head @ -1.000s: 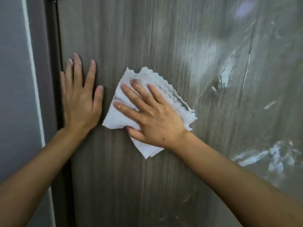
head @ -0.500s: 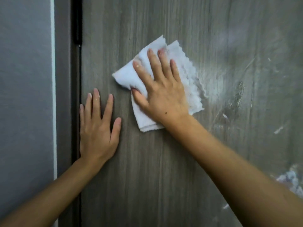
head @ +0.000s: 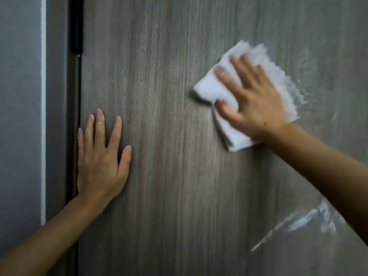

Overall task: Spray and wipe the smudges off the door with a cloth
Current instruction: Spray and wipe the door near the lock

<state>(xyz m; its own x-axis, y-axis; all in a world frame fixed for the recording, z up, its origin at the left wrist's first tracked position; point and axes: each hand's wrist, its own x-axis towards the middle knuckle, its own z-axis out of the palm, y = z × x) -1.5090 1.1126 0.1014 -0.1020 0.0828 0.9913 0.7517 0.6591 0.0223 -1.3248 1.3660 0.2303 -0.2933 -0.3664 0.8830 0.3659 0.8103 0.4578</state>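
Your right hand (head: 256,104) presses the cloth (head: 235,96) flat on the door (head: 179,176), fingers spread; left hand (head: 99,160) braces, open. Press evenly and work down toward the white smudges (head: 306,218).

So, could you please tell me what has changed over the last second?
The right hand has slid the white cloth rightward across the door, away from the left hand and toward the white smears. The left hand stays flat by the door's edge; nothing was picked up or released.
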